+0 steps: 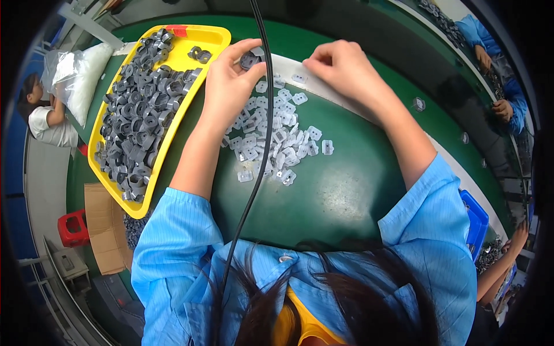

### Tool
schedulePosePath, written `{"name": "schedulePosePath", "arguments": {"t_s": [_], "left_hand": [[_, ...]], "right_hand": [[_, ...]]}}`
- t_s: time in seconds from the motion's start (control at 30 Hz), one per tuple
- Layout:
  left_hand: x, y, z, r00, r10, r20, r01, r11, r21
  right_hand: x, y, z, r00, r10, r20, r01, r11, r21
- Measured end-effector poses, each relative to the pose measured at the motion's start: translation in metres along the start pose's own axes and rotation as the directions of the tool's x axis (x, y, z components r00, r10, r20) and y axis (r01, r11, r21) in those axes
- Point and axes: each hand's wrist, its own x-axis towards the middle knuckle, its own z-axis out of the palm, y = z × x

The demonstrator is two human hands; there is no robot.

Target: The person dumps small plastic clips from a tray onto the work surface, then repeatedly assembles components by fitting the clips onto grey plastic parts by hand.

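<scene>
Between the thumb and fingers of my left hand (231, 72) is a dark grey plastic ring-shaped part (249, 60), partly covered by the fingers. My right hand (346, 66) hovers over a pale strip (337, 99), thumb and fingertips drawn together; whatever they may pinch is hidden. Just left of its fingertips, a small translucent plastic plate (299, 78) lies on the strip. Below and between my hands spreads a loose pile of similar translucent plates (283, 138) on the green tabletop (346, 190).
A yellow tray (216, 37) heaped with grey ring parts (138, 115) stands at left. A black cable (262, 150) hangs across the view. Farther left are a clear bag (86, 81), a person and a cardboard box (104, 230). A blue bin (476, 219) and co-workers' hands are at right.
</scene>
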Motion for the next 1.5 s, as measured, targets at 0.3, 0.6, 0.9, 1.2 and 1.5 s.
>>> {"name": "schedulePosePath", "arguments": {"t_s": [0.3,0.6,0.9,1.2,1.5], "left_hand": [[-0.011,0.01,0.009,0.999,0.039,-0.029,-0.039,0.999,-0.002],[-0.014,0.009,0.022,0.964,0.266,-0.019,-0.257,0.946,0.198],[-0.012,0.015,0.027,0.976,0.209,-0.058,-0.184,0.94,0.289],[-0.012,0.003,0.014,0.984,0.143,0.108,-0.143,0.99,-0.003],[-0.012,0.006,0.033,0.824,0.558,-0.095,-0.473,0.771,0.426]], "right_hand": [[-0.003,-0.007,-0.007,0.99,0.046,0.132,-0.024,0.986,-0.166],[0.0,-0.011,0.016,0.998,0.049,0.026,-0.053,0.677,0.734],[-0.008,-0.024,0.021,0.968,-0.241,-0.072,0.236,0.771,0.591],[0.002,0.0,-0.001,0.996,0.024,-0.088,0.012,0.925,0.38],[-0.001,-0.005,0.017,0.998,0.06,-0.03,-0.025,0.743,0.669]]}}
